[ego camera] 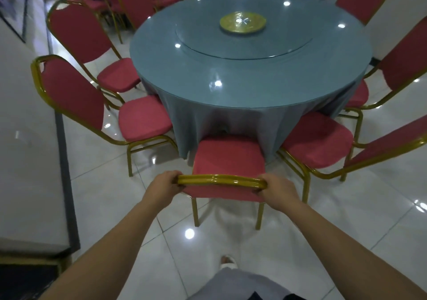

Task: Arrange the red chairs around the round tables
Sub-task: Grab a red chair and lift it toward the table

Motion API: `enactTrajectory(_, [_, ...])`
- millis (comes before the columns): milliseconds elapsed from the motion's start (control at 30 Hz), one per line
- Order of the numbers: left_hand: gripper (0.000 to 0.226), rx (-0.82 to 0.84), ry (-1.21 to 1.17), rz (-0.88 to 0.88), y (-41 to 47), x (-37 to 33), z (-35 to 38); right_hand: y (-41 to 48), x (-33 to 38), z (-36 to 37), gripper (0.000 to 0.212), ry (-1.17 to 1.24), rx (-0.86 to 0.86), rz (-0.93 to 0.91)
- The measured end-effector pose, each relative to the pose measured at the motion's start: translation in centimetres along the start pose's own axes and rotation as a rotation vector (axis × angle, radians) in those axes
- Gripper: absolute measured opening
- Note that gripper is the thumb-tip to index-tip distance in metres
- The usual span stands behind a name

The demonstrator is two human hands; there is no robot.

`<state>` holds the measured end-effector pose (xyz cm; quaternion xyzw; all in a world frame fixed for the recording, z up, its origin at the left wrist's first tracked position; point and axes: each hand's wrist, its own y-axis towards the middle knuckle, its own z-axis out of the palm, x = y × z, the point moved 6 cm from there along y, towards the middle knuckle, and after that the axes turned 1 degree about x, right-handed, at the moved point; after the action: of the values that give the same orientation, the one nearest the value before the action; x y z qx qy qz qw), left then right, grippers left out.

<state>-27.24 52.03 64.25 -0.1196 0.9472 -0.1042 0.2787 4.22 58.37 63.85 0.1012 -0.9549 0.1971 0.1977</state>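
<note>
A red chair with a gold frame (227,159) stands right in front of me, its seat front touching the blue cloth of the round table (249,75). My left hand (165,184) grips the left end of the chair's gold top rail. My right hand (278,190) grips the right end. Two red chairs (143,120) sit at the table's left side and another red chair (316,139) sits just right of mine.
A glass turntable with a gold dish (242,22) lies on the table. More red chairs (134,1) crowd the far left and back. A white wall ledge (27,161) runs along the left. Shiny white floor tiles (323,237) spread around my feet.
</note>
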Motion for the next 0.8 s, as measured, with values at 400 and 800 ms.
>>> enactTrajectory(400, [0.014, 0.015, 0.089, 0.071, 6.8, -0.1, -1.7, 3.5, 2.1, -1.7, 0.012, 0.043, -0.098, 0.063])
enactTrajectory(800, [0.012, 0.102, 0.090, 0.104, 9.1, -0.7, -3.2, 3.7, 4.8, -2.9, 0.020, -0.075, -0.127, 0.288])
